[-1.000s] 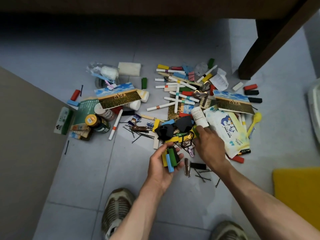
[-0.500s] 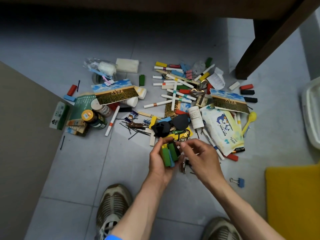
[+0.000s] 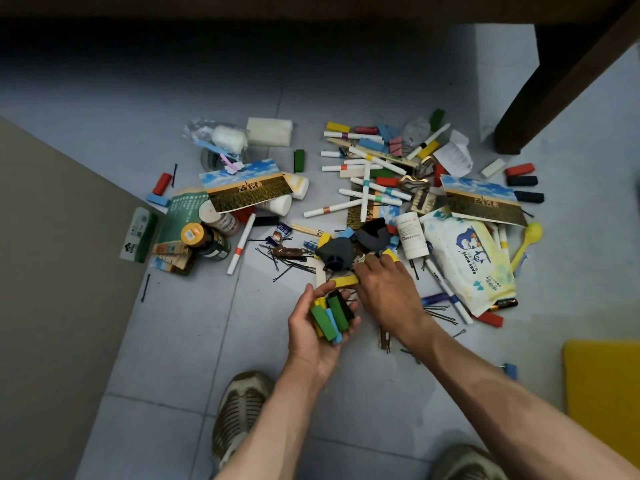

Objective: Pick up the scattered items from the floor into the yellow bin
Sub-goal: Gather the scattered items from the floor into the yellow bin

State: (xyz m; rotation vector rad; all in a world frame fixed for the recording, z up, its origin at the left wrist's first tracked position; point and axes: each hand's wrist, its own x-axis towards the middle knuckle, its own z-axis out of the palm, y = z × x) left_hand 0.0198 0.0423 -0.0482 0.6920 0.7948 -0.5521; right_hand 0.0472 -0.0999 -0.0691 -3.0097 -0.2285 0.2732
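Floor lot, head view, grey tiles.

- Left hand: palm up, fingers curled round a bundle of small blocks, green, blue, yellow & black; thumb over the top.
- Right hand: palm down on the pile, just right of left hand. Fingertips at a yellow block lying on the floor; fingers bent, but can't tell whether it's pinched or only touched.
- Yellow bin: lower right, partly out of frame, well apart from both hands. Contents not visible.
- Scattered items, centre: black masks just above right hand; white pill bottle; baby wipes pack to its right; white marker pens criss-crossed further up w/ coloured blocks among them.
- Right side: landscape postcard on wipes pack; yellow spoon; red block and two black ones near table leg.
- Left side: second postcard over white tubes; brown jars; green box by a beige panel; plastic bag w/ white wad; black hairpins loose.
- Blue binder clip alone near bin.
- Shoes: one under left forearm, other at bottom edge.
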